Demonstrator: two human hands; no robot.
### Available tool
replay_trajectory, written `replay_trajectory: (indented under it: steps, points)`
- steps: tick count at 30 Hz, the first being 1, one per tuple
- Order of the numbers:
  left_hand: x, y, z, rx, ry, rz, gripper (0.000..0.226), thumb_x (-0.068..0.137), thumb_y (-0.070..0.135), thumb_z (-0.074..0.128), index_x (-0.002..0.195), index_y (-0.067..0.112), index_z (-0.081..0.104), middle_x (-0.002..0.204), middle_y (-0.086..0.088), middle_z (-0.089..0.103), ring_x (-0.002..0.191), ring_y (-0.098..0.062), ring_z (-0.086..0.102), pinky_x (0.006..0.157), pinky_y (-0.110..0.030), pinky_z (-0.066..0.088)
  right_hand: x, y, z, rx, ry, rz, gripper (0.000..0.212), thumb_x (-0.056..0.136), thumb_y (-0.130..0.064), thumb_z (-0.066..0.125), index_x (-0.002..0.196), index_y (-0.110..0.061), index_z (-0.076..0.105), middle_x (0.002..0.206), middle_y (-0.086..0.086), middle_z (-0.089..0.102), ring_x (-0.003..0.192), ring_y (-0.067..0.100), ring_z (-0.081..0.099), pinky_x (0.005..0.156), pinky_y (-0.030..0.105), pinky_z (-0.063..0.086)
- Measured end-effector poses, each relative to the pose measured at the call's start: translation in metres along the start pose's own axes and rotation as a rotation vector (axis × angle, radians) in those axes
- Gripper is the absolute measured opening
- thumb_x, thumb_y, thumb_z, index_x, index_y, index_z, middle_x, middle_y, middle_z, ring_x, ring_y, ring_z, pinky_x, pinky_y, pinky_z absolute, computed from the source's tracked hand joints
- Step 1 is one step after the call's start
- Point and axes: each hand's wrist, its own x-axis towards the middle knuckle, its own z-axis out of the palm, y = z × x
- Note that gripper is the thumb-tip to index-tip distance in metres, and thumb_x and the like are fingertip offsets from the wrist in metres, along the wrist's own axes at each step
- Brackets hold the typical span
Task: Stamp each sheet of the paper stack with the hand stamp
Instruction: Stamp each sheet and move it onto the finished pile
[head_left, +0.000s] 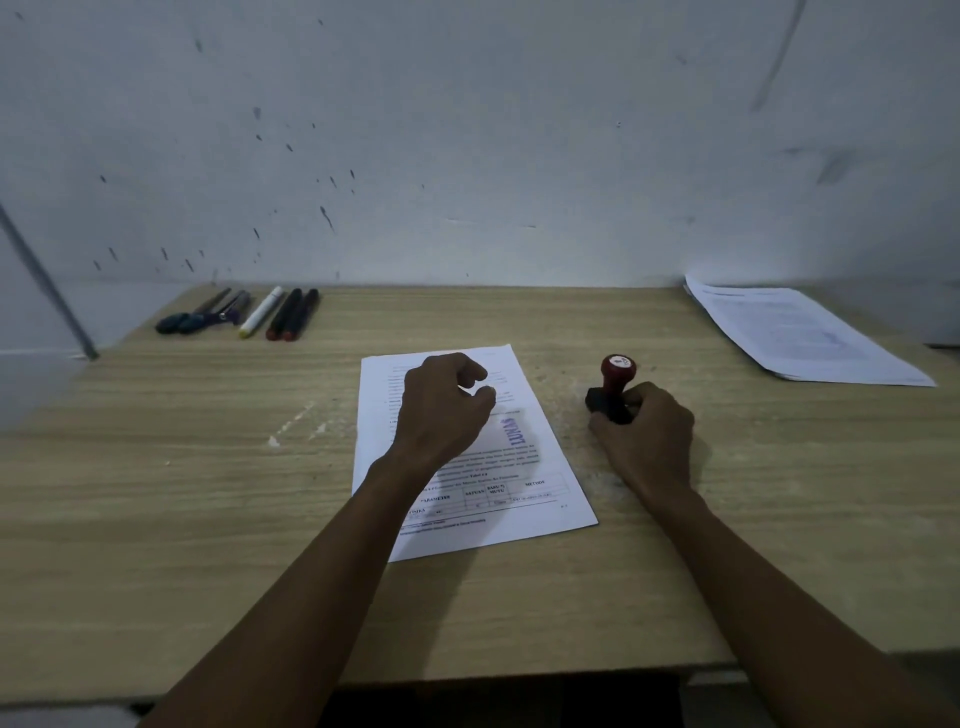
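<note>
A printed sheet (524, 499) lies in the middle of the wooden desk (208, 493), tilted slightly, with a blue stamp mark (511, 437) on it. My left hand (441, 410) hovers over the sheet's upper part with fingers loosely curled, holding nothing. To the right of the sheet, my right hand (647, 439) grips the black base of the hand stamp (613, 387), which stands upright on the desk, its red knob on top. A stack of papers (810, 332) sits at the far right corner.
Several pens and markers (244, 312) lie in a row at the back left, near the white wall (467, 130). The desk's front edge (519, 673) runs just below my forearms. White scuffs mark the wood left of the sheet.
</note>
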Motion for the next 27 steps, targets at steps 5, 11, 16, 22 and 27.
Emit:
replay_trajectory:
  steps: [5, 11, 16, 22, 27]
  points:
    - [-0.002, -0.019, -0.023, 0.117, 0.101, -0.066, 0.026, 0.081, 0.023, 0.068, 0.106, 0.014, 0.069, 0.107, -0.004, 0.068, 0.093, -0.019, 0.065, 0.086, -0.033, 0.051, -0.008, -0.006, -0.009, 0.078, 0.031, 0.052, 0.057, 0.067, -0.029, 0.085, 0.113, -0.006, 0.059, 0.103, 0.011, 0.062, 0.097, 0.029, 0.059, 0.079, 0.034, 0.044]
    - [-0.009, -0.042, -0.056, 0.466, 0.115, -0.421, 0.044, 0.081, 0.037, 0.064, 0.113, 0.008, 0.056, 0.128, -0.016, 0.048, 0.117, -0.036, 0.049, 0.087, -0.043, 0.043, -0.044, -0.031, -0.016, -0.01, 0.017, -0.158, 0.021, 0.075, -0.031, 0.075, 0.075, -0.019, 0.059, 0.077, -0.004, 0.058, 0.072, 0.02, 0.057, 0.063, 0.032, 0.045]
    - [-0.019, -0.044, -0.056, 0.568, -0.128, -0.487, 0.055, 0.082, 0.046, 0.063, 0.122, 0.011, 0.049, 0.136, -0.017, 0.036, 0.129, -0.037, 0.034, 0.1, -0.047, 0.035, -0.06, -0.045, -0.003, -0.369, -0.325, -0.104, 0.05, 0.082, -0.062, 0.06, 0.084, -0.013, 0.065, 0.104, 0.007, 0.059, 0.096, 0.025, 0.06, 0.079, 0.041, 0.053]
    - [-0.019, -0.038, -0.052, 0.401, -0.069, -0.52, 0.057, 0.079, 0.037, 0.069, 0.124, 0.01, 0.046, 0.136, -0.016, 0.035, 0.129, -0.036, 0.033, 0.102, -0.047, 0.035, -0.061, -0.054, -0.005, -0.225, -0.362, 0.034, 0.035, 0.074, -0.048, 0.076, 0.092, -0.019, 0.068, 0.1, -0.001, 0.067, 0.097, 0.022, 0.063, 0.08, 0.041, 0.054]
    - [-0.015, -0.041, -0.053, 0.318, -0.015, -0.57, 0.055, 0.076, 0.03, 0.073, 0.12, 0.009, 0.048, 0.134, -0.016, 0.036, 0.127, -0.036, 0.036, 0.1, -0.048, 0.038, -0.057, -0.061, -0.007, -0.054, -0.311, 0.137, 0.014, 0.079, -0.024, 0.076, 0.089, -0.025, 0.066, 0.095, -0.004, 0.069, 0.091, 0.021, 0.066, 0.079, 0.037, 0.054]
